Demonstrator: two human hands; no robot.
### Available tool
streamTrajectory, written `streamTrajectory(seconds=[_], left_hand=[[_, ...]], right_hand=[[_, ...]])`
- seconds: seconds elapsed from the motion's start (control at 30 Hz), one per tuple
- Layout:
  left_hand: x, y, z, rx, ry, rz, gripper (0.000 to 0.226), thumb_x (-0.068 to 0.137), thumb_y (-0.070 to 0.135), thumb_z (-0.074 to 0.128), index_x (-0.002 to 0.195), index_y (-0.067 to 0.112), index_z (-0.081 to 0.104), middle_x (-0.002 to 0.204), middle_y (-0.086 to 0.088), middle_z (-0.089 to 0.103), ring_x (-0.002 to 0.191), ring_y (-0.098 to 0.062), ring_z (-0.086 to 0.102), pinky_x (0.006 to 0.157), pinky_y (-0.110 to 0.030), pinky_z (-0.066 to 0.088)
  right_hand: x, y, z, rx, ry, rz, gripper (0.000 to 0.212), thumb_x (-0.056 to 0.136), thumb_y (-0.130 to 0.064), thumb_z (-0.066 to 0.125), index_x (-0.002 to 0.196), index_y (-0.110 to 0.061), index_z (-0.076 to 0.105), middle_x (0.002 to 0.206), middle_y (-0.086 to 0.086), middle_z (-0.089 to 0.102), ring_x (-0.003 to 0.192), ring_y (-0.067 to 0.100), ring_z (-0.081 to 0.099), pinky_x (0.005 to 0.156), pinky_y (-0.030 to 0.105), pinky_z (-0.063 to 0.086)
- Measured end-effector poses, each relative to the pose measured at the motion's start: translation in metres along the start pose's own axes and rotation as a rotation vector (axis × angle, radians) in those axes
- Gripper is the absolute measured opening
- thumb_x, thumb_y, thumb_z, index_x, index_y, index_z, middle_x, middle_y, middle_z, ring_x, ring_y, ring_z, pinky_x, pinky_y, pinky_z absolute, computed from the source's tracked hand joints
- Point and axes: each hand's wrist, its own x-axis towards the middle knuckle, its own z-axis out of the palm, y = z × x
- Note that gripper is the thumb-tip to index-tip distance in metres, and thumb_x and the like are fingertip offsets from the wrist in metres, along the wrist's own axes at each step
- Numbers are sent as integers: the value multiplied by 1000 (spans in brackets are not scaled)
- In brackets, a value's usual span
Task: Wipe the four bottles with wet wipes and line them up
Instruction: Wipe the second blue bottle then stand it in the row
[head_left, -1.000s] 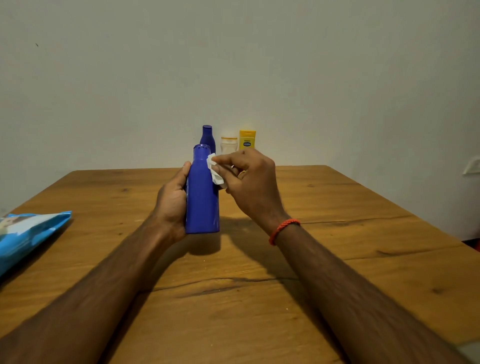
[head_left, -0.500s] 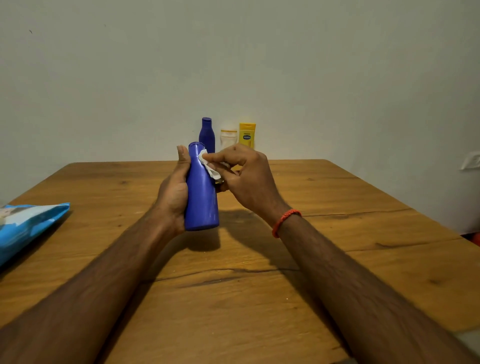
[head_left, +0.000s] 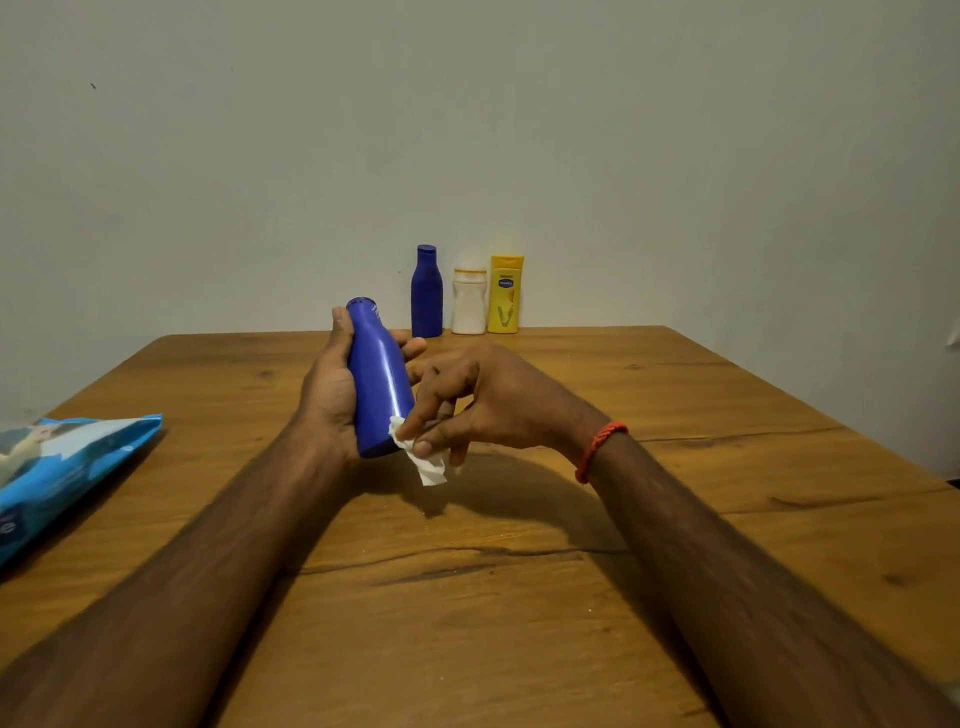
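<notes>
Moved: wipe, from neck down to base of the bottle, now tilted, cap away. Holding: left grip wrapped round the bottle, above the surface; right grip pinching the wipe. Judged: last strokes on this one. Beyond the grips, at the wall: second blue bottle, white bottle, yellow bottle, lined up. Far left of the left grip: wipes packet. Nothing between grips and row.
</notes>
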Motion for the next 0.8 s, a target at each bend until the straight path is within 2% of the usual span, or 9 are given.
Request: streamTrajectory(seconds=[0.13,0.23,0.33,0.47,0.6,0.7,0.8], left_hand=[[-2,-2,1,-22,-45,-19,69,87,70,52,123,13,64,102,-9,75,78,-24,72,65,-38,61],[-5,-7,7,-3,-102,-29,68,86,70,54,124,14,63,99,-9,74,76,-24,72,62,-37,61],[-6,-10,12,16,-144,17,69,87,69,53,126,13,63,99,-8,72,78,-21,71,63,-34,60],[-7,-10,16,68,-145,82,66,88,68,49,125,16,64,100,-5,73,78,-18,71,64,-32,59],[-9,-10,18,193,-165,136,65,89,67,42,125,16,62,94,-6,73,75,-19,69,63,-32,58],[-12,-11,20,236,-190,113,62,92,67,41,118,15,62,85,-6,71,67,-18,65,59,-31,56],[-12,-13,23,274,-254,89,67,88,68,42,121,12,57,81,-5,67,62,-17,62,54,-28,54]], right_hand=[[3,1,8,-38,175,-5,21,82,-15,79,103,-13,77,114,-6,65,108,3,58,73,17,56],[5,3,15,-85,358,-18,22,82,-14,79,104,-9,76,112,7,69,95,-2,57,71,10,52],[7,8,16,-120,539,12,23,83,-17,80,104,-11,75,100,5,68,86,5,60,69,15,51],[8,9,11,-96,696,-6,21,85,-20,78,103,-10,74,100,5,69,86,12,64,68,22,57],[7,6,9,-95,774,-54,20,86,-18,77,104,-10,74,99,5,71,87,8,62,72,15,54],[8,6,4,-108,854,-76,18,87,-17,75,104,-10,74,98,5,72,87,6,61,74,13,50],[7,7,1,-98,914,-49,16,88,-17,74,102,-9,75,97,3,73,86,6,62,73,11,49]])
